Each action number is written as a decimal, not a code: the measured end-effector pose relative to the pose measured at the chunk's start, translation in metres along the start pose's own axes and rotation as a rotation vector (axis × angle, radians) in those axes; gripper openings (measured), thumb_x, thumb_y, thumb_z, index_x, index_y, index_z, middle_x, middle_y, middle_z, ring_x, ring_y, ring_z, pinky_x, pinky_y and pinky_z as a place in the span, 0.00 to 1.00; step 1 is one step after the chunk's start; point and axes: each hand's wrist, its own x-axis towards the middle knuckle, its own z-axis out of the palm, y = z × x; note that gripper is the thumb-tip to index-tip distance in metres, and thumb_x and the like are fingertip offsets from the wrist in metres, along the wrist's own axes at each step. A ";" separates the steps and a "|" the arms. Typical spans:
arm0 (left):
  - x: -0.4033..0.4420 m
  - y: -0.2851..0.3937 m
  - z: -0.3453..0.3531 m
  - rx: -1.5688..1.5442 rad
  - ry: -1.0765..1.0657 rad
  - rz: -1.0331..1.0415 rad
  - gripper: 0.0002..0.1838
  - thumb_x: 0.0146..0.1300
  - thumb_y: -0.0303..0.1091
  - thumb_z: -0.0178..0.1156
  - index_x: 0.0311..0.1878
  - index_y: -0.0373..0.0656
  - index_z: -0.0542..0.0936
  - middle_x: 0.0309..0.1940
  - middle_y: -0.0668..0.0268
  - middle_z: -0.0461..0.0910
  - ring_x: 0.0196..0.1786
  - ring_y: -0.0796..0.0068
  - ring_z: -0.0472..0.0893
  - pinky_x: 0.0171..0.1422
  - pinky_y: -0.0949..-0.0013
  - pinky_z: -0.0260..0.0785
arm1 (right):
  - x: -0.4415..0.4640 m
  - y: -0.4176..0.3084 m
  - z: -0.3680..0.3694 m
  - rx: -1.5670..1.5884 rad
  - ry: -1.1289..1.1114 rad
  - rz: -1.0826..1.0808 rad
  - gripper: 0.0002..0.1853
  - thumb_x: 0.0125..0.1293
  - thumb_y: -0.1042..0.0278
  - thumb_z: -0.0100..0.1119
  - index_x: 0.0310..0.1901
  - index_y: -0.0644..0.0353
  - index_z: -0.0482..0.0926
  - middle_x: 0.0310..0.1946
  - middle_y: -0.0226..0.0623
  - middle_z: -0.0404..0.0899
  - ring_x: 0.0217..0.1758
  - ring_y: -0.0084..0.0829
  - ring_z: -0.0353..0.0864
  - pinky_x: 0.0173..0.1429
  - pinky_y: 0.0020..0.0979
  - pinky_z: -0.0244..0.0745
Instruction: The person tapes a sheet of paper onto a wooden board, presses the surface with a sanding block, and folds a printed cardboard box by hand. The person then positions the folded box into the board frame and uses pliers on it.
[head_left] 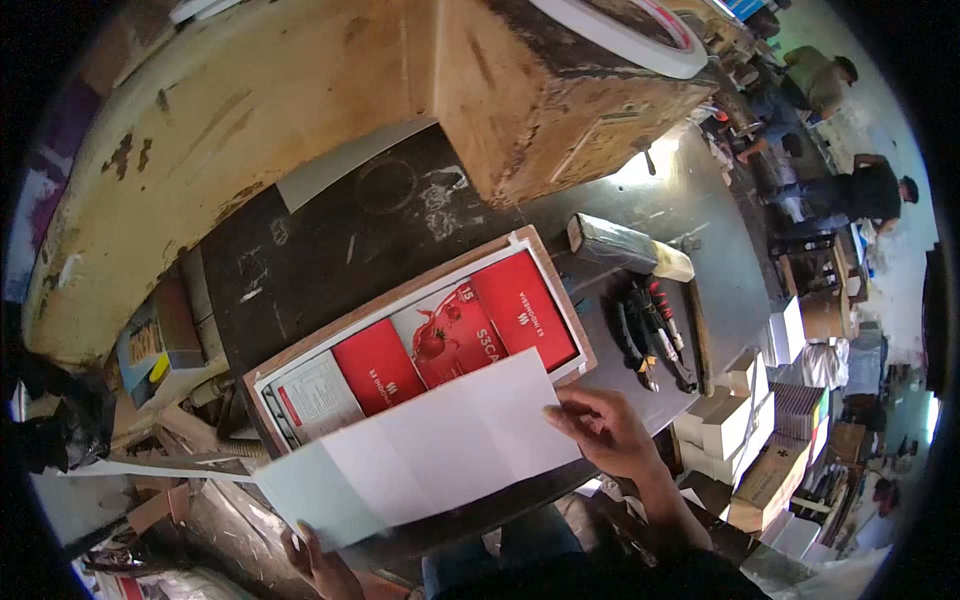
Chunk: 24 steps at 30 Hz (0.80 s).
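A long sheet of white card (450,420) with faint crosswise folds is held between my two hands. My right hand (605,430) pinches its right end, thumb on the upper face. At the lower left corner, my left hand (318,565) is closed on the sheet's edge, its fingers partly hidden. Just beyond the sheet lies a shallow wood-rimmed frame (588,350) on the dark table. Inside it is a red, white and grey printed carton blank (440,335) with a tomato picture. The white sheet covers the frame's near edge.
Pliers and cutters (650,330) lie right of the frame, below a tape-wrapped block (630,247). A worn yellow machine body (280,90) rises behind, with a tape roll (640,35) on top. Stacked cartons (730,415) stand at right. Two other people are in the background.
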 end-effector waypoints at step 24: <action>-0.071 0.052 0.035 0.585 -0.518 0.018 0.28 0.63 0.26 0.62 0.67 0.36 0.69 0.66 0.53 0.65 0.69 0.53 0.60 0.72 0.53 0.54 | -0.020 0.021 -0.036 -0.194 0.196 -0.217 0.12 0.62 0.76 0.70 0.48 0.64 0.85 0.37 0.38 0.88 0.37 0.24 0.88 0.36 0.25 0.81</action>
